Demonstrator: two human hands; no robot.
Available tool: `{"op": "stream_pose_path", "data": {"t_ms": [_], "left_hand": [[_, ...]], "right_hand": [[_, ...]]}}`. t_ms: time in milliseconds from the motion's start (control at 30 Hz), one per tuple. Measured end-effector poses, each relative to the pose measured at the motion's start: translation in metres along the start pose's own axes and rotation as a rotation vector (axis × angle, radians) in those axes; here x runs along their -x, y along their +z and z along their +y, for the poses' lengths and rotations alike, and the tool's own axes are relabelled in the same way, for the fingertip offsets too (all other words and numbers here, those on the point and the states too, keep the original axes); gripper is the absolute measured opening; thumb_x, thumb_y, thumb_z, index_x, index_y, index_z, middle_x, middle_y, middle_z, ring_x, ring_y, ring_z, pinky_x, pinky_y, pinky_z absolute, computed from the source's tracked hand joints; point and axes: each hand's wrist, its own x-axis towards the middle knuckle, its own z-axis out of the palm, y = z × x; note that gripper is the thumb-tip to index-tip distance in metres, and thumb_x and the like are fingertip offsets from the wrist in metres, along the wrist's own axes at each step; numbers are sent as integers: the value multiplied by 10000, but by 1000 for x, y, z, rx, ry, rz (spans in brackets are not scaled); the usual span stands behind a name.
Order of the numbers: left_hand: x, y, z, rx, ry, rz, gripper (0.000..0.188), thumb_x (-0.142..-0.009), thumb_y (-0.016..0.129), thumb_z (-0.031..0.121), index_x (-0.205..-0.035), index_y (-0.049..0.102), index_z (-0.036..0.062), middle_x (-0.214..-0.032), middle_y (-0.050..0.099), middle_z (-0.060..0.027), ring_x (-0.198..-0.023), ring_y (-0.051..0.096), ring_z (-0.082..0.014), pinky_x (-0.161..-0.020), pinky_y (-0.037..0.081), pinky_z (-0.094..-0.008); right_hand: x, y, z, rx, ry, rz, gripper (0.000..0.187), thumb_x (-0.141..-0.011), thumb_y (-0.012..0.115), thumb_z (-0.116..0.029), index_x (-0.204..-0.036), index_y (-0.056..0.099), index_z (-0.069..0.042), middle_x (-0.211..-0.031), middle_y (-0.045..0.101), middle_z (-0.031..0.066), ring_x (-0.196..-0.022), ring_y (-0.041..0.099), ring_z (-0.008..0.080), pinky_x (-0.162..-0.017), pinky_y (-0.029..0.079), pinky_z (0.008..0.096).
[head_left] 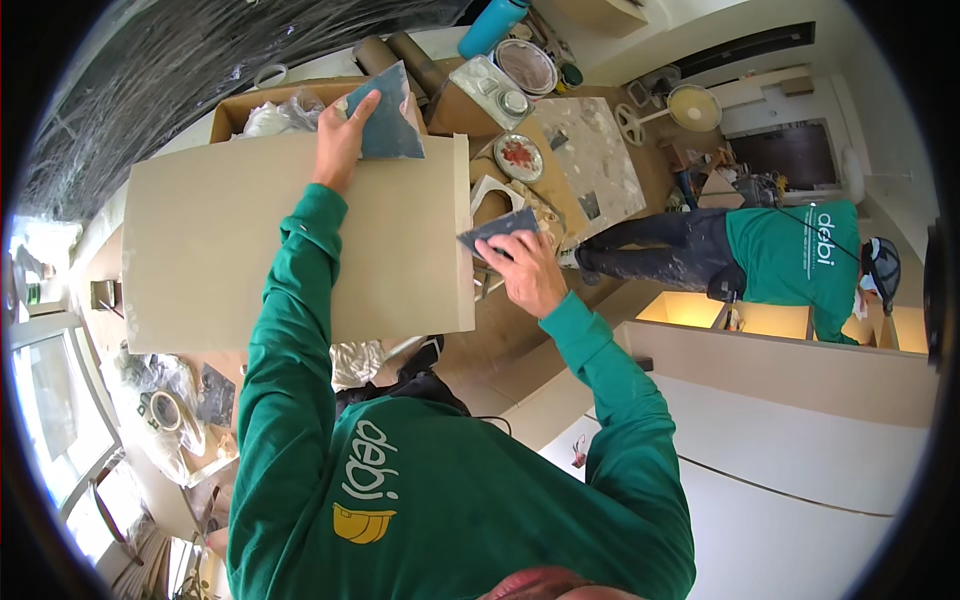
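My left hand is closed on a flat blue-grey putty spreader, thumb on its face, with pale smears along the right side. It is above the far edge of a large beige panel. Closed on a smaller dark grey putty spreader, my right hand is just beyond the panel's right edge, fingers laid over the blade. I cannot tell whether this blade touches the panel's edge.
Beyond the panel stand a cardboard box, an open bucket, a tin with red residue and a turquoise bottle. At right, a co-worker in green leans at lit shelves. Tape lies at left.
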Motion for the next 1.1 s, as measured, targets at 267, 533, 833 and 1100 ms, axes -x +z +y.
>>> {"op": "stream_pose_path", "data": {"t_ms": [267, 533, 833, 1100], "left_hand": [[-7, 0, -6, 36, 2, 15, 362, -934, 761, 291, -1087, 709, -34, -920, 709, -34, -793, 647, -111, -726, 535, -279], [-5, -3, -5, 27, -21, -9, 362, -938, 754, 293, -1090, 709, -32, -917, 706, -29, -792, 641, -106, -726, 532, -281], [-6, 0, -4, 32, -13, -2, 370, -935, 758, 286, -1102, 696, -38, -940, 710, -43, -794, 652, -112, -721, 538, -282], [-6, -1, -4, 26, -6, -15, 373, -934, 759, 281, -1109, 689, -41, -954, 710, -48, -810, 659, -119, -736, 544, -283]], "right_hand": [[-19, -13, 17, -13, -1, 55, 465, -793, 633, -32, -1244, 707, -118, -1137, 618, 0, -1022, 539, 235, -866, 417, 424], [-4, -10, 6, -47, -31, -91, 506, -778, 639, 8, -1263, 708, -117, -1144, 633, 13, -1030, 542, 247, -887, 431, 428], [-13, -24, 25, -109, -48, 25, 506, -767, 640, 41, -1238, 724, -124, -1133, 652, 2, -1010, 556, 245, -883, 423, 413], [-34, 9, 43, -136, -48, 133, 559, -753, 643, 45, -1275, 705, -146, -1141, 644, 6, -1038, 562, 254, -898, 437, 419]]}}
